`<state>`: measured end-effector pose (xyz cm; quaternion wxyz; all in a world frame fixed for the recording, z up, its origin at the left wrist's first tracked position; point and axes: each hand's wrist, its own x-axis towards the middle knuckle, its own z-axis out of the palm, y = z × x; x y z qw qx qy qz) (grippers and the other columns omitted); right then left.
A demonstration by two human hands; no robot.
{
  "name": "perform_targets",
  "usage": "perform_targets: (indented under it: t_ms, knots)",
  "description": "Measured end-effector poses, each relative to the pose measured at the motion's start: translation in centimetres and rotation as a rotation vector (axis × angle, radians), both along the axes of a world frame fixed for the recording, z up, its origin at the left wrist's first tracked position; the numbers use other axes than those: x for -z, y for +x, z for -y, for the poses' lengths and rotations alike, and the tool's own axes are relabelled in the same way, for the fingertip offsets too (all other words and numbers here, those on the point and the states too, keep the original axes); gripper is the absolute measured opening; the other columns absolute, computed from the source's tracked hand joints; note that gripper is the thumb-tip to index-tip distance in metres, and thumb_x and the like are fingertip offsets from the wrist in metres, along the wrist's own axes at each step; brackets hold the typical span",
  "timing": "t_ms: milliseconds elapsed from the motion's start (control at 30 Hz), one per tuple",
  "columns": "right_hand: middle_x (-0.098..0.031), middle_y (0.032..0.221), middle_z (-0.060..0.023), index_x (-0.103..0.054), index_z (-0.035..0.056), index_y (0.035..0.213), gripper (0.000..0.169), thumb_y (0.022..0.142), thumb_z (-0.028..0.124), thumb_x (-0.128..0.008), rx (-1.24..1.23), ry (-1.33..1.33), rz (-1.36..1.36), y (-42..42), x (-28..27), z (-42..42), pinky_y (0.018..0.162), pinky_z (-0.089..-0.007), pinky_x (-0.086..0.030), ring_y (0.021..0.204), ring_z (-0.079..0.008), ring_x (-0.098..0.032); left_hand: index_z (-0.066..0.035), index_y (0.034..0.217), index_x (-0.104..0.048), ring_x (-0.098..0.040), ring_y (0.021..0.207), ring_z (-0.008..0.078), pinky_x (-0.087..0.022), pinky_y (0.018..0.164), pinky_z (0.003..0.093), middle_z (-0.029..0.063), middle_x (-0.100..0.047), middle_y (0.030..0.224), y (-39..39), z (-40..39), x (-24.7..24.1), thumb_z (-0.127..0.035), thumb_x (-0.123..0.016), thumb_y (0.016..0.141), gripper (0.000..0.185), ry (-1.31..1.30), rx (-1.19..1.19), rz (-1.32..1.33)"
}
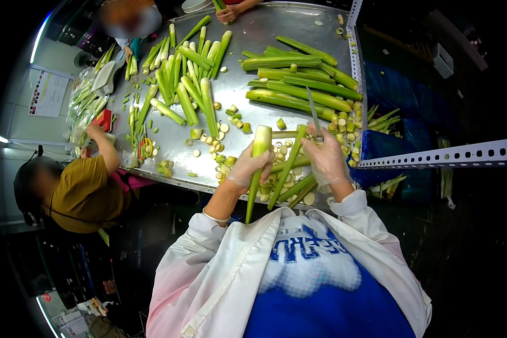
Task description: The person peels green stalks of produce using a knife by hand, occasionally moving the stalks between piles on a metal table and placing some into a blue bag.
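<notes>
My left hand (pixel 250 167), in a clear plastic glove, grips a thick vegetable stalk that looks like a water bamboo shoot (pixel 262 141). Its pale, wide cut end points up and its green tip hangs towards me. In my gloved right hand (pixel 327 160) is a small knife (pixel 312 107), blade pointing away from me. A long green sheath strip (pixel 288 169) slants down between my hands, its upper end against my right fingers; whether they pinch it I cannot tell. Cut round slices (pixel 282 148) and other strips lie beneath my hands.
On the metal table (pixel 232 93) lie a pile of unpeeled stalks (pixel 295 84) and paler trimmed stalks (pixel 194 63). Scissors (pixel 145 148) are at the left. A co-worker (pixel 88 186) reaches towards a red device (pixel 104 120). A perforated metal bar (pixel 439 154) juts out right, above blue bags.
</notes>
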<state>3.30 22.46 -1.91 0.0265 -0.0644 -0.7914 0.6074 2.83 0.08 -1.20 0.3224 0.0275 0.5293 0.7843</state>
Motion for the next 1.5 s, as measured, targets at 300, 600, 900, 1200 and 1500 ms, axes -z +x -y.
perform_targets:
  t_ms: [300, 600, 900, 1200, 1500]
  knots:
    - [-0.062, 0.102, -0.0071, -0.056, -0.002, 0.125, 0.042, 0.085, 0.008, -0.066, -0.301, -0.377, 0.16, 0.6, -5.7, 2.7, 0.071, -0.0248, -0.05, 0.076, -0.0111, -0.061, -0.004, 0.11, -0.052, -0.058, 0.061, 0.0143, -0.05, 0.056, 0.0261, 0.0058, -0.059, 0.083, 0.1, 0.0, 0.5, -0.062, -0.053, 0.091, 0.061, 0.025, 0.1, 0.024]
    - [-0.065, 0.093, -0.0078, -0.059, -0.0002, 0.119, 0.038, 0.082, 0.01, -0.061, -0.325, -0.098, -0.014, 0.6, -4.7, 2.4, 0.07, -0.027, -0.051, 0.075, -0.0123, -0.061, -0.003, 0.113, -0.05, -0.063, 0.063, 0.0103, -0.052, 0.057, 0.0245, 0.005, -0.063, 0.084, 0.7, -1.1, -0.8, -0.012, -0.068, 0.091, 0.03, -0.421, 0.08, -0.206]
    - [-0.066, 0.095, -0.0218, -0.058, -0.0014, 0.115, 0.037, 0.081, 0.012, -0.063, -0.305, 0.04, -0.091, 0.9, -4.8, 2.6, 0.074, -0.0349, -0.054, 0.082, -0.0292, -0.068, -0.002, 0.114, -0.054, -0.066, 0.07, 0.0113, -0.054, 0.064, 0.0241, 0.0059, -0.067, 0.087, 1.0, -1.0, -0.6, -0.015, -0.063, 0.094, 0.025, -0.335, 0.125, -0.254]
    - [-0.067, 0.087, -0.0107, -0.061, -0.0008, 0.111, 0.03, 0.081, 0.006, -0.059, -0.172, -0.072, -0.111, 1.5, -3.7, 2.6, 0.065, -0.0305, -0.051, 0.07, -0.0165, -0.063, -0.001, 0.129, -0.052, -0.062, 0.094, 0.0143, -0.05, 0.088, 0.03, 0.0078, -0.066, 0.105, 0.6, 0.1, -0.1, -0.035, -0.062, 0.095, 0.049, -0.236, 0.235, -0.288]
    - [-0.051, 0.069, 0.0065, -0.064, 0.0042, 0.108, 0.026, 0.084, 0.004, -0.056, -0.12, -0.332, 0.173, 1.2, -4.7, 2.4, 0.052, -0.0213, -0.037, 0.057, -0.0031, -0.043, -0.003, 0.119, -0.057, -0.057, 0.071, 0.0117, -0.049, 0.069, 0.0257, 0.0045, -0.061, 0.087, 0.3, 0.1, 1.0, -0.045, -0.047, 0.1, 0.047, -0.293, -0.011, -0.15]
